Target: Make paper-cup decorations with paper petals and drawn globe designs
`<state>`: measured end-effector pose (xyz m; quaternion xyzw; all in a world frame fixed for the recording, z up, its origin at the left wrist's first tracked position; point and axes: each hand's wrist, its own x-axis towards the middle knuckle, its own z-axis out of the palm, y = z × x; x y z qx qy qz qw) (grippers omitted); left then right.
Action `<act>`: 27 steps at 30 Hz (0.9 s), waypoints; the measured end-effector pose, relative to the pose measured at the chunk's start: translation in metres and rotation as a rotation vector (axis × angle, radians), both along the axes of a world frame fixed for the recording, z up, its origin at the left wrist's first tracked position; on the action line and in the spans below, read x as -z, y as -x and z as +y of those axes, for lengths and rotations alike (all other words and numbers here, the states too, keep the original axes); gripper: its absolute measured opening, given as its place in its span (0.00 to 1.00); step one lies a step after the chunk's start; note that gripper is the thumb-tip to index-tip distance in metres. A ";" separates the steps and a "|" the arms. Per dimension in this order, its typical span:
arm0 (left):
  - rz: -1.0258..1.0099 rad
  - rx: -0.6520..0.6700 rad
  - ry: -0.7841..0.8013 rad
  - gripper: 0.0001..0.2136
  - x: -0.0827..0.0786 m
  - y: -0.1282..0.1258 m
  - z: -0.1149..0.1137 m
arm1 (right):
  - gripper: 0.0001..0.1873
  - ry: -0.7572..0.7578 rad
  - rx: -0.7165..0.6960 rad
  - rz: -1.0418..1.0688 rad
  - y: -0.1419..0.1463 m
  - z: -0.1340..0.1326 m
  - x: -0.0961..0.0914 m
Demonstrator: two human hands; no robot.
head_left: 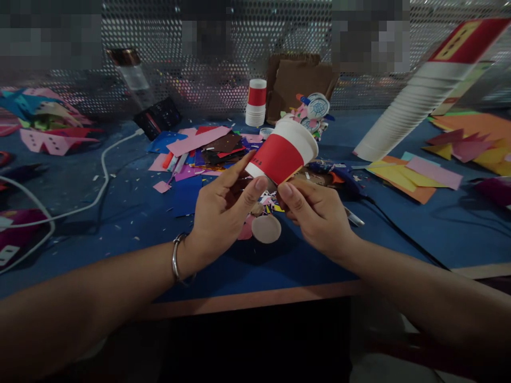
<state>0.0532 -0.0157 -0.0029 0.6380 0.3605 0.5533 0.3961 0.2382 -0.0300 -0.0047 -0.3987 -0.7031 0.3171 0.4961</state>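
Cup of white paper with a broad red band is held above the blue tabletop, between the bare left hand and the bare right hand. Its long axis is slanted: the wide rim is pointed up and to the right, the narrow base down and to the left. That base is nearer the left hand, by whose thumb and fingers it is clasped; the red band's lower side is pinched by the right thumb and fingers. One cup is held in all. One short stack of red-and-white paper cups is seen behind it, and one tall stack of white paper cups to the right; the cups in each cannot be counted surely. One pale round disc and one silver metal bangle, worn on the left wrist, are also seen.
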 end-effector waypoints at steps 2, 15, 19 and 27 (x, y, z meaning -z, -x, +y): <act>0.015 -0.005 -0.011 0.22 0.000 0.000 0.000 | 0.25 -0.004 -0.007 0.004 0.000 0.000 0.000; 0.145 -0.112 -0.179 0.19 -0.003 0.001 0.003 | 0.26 -0.051 0.010 -0.007 0.001 0.002 -0.001; 0.127 -0.091 -0.164 0.20 -0.002 0.000 0.004 | 0.26 0.000 -0.004 0.014 0.001 0.002 0.000; 0.163 -0.096 -0.218 0.23 0.008 0.003 0.006 | 0.27 -0.088 0.040 -0.066 0.001 0.003 -0.001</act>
